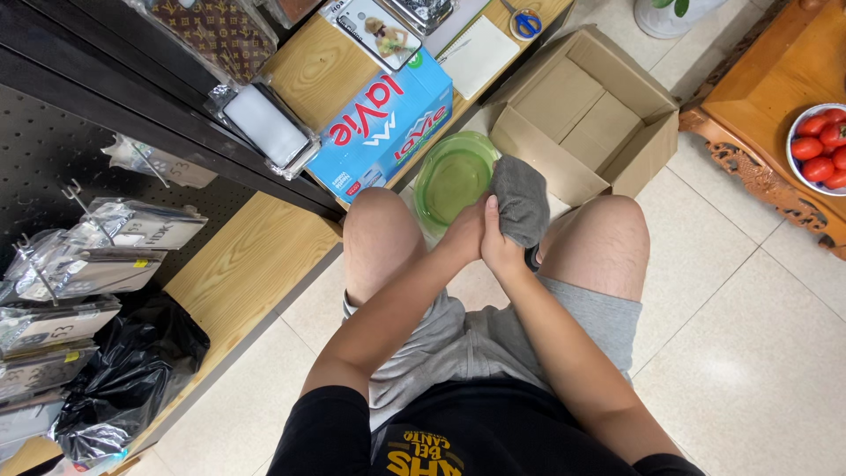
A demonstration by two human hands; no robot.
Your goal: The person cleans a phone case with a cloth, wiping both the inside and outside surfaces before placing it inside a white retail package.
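Observation:
I sit with bare knees apart over a tiled floor. My right hand [500, 245] grips a dark grey cloth [520, 198] that stands bunched up above my fingers. My left hand [464, 231] presses against the right one and touches the cloth's lower edge; its fingers are mostly hidden. A small dark object shows under the cloth near my right knee, too hidden to name. Just beyond the hands, a green translucent basin [454, 176] rests on the floor between my knees.
An open cardboard box [586, 115] lies on the floor past the basin. A blue carton [383, 123] leans on a wooden shelf [317, 66] to the left. Packaged goods hang on a black pegboard [53, 167]. A bowl of tomatoes [820, 145] sits on a carved wooden table at right.

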